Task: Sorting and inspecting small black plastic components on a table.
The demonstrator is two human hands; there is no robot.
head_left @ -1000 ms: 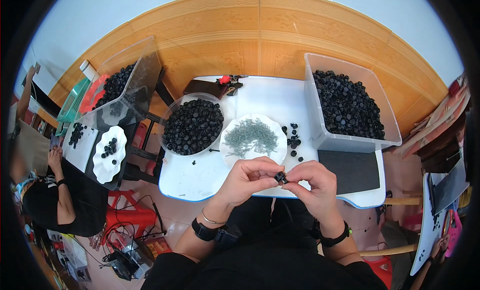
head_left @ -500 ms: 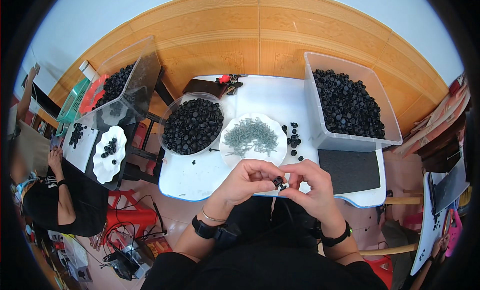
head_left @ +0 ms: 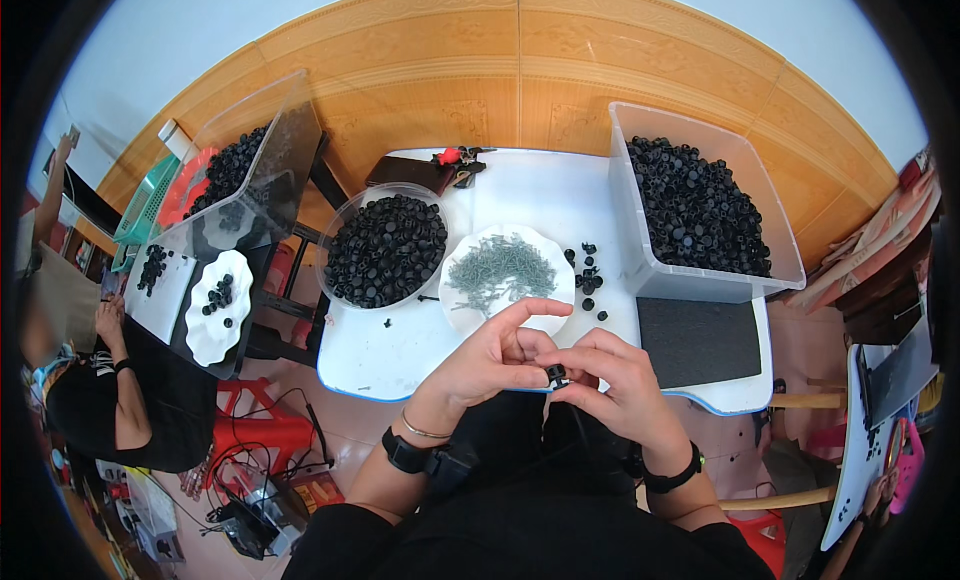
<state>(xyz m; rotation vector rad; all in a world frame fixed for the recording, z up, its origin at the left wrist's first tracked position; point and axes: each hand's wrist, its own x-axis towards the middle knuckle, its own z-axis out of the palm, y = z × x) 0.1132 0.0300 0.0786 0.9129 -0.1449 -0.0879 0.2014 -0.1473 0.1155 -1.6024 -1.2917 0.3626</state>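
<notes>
Plainly, a small black part sits pinched in the right hand's thumb and fingers.
The left hand meets it from the left, index finger stretched out beyond; whether its thumb also grips, I cannot tell. Just beyond the grip stands a white plate of screws; a dark mat lies to the right.

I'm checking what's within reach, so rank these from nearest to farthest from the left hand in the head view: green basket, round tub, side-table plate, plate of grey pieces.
1. Plate of grey pieces, just beyond the left hand.
2. Round tub, forward and left.
3. Side-table plate, farther left.
4. Green basket, far left, beyond that plate.
</notes>
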